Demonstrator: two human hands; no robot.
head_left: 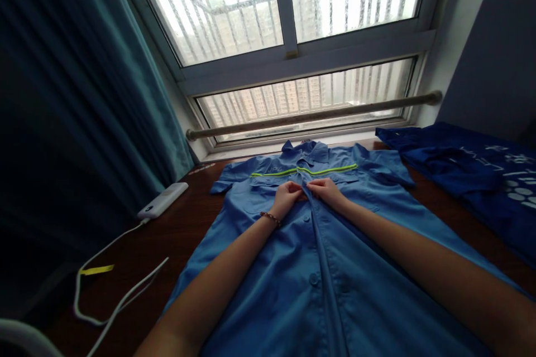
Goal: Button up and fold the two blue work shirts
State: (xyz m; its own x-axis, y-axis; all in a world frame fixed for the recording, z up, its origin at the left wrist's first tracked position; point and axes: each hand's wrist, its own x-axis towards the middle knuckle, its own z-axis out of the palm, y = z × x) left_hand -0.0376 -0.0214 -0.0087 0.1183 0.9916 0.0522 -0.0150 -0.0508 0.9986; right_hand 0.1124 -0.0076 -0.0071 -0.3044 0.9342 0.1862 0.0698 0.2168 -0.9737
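A blue short-sleeved work shirt (268,256) lies front up, its collar toward the window and a yellow-green stripe (335,169) across the chest. Its front placket runs down the middle, with the lower part parted and buttons (314,279) showing on the left edge. My left hand (288,196), with a beaded bracelet at the wrist, pinches the left placket edge just below the stripe. Opposite it, my right hand (324,189) pinches the right edge. The fingertips nearly meet; whether a button sits between them is hidden.
The shirt is spread on a dark wooden surface (192,217). A white power bank (163,201) with a white cable (113,242) and a yellow strip (97,270) lie left. Darker blue printed cloth (469,173) lies right. A rail (314,117) crosses the window behind; a curtain (125,67) hangs left.
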